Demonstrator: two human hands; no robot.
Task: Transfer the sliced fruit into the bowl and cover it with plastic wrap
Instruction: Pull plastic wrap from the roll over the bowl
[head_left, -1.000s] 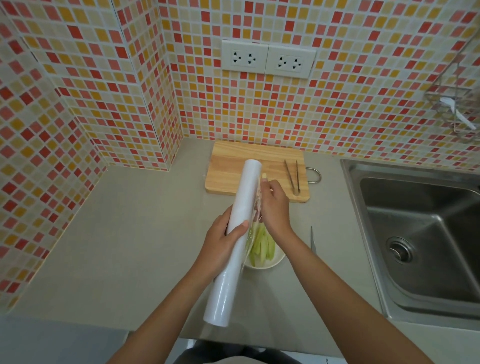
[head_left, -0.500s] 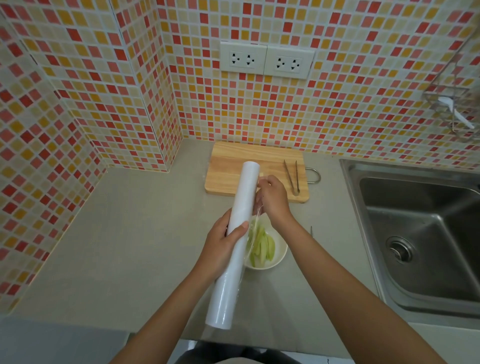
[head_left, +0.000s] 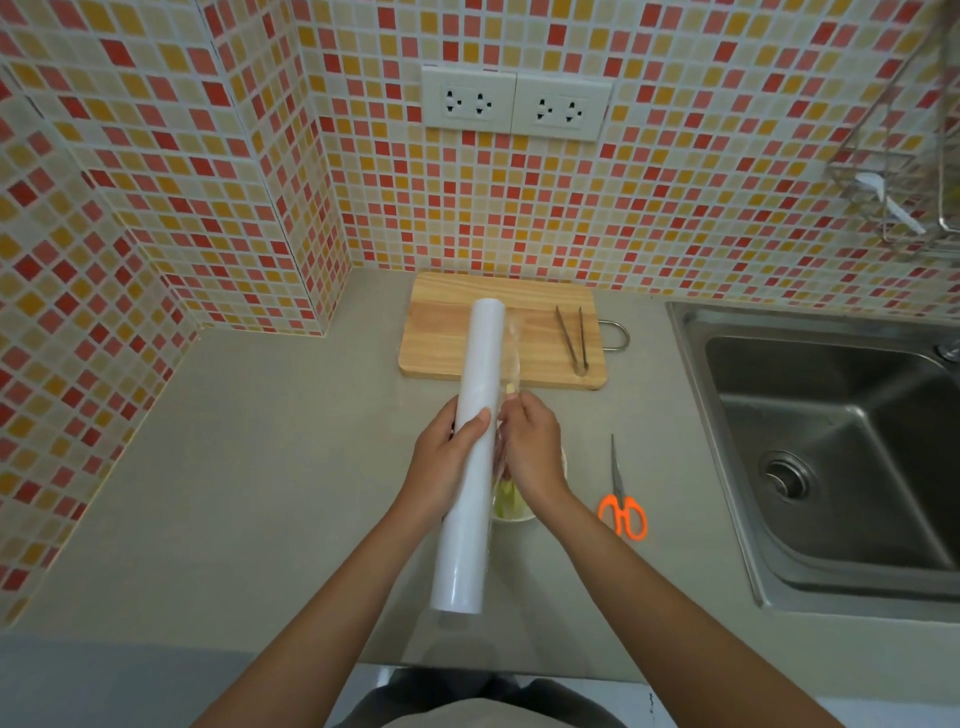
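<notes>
My left hand (head_left: 449, 457) grips a long white roll of plastic wrap (head_left: 472, 447), held lengthwise above the counter. Beside the roll, my right hand (head_left: 530, 449) pinches the loose clear edge of the film (head_left: 513, 345). A white bowl (head_left: 519, 514) with pale green fruit slices (head_left: 506, 496) stands on the counter right under my hands, and they hide most of it.
A wooden cutting board (head_left: 447, 332) lies at the back with metal tongs (head_left: 571, 338) on it. Orange-handled scissors (head_left: 621, 499) lie right of the bowl. A steel sink (head_left: 831, 441) fills the right side. Tiled walls close off the back and left.
My right hand slid down along the roll toward me and now covers most of the bowl. The scissors' orange handles have come into view.
</notes>
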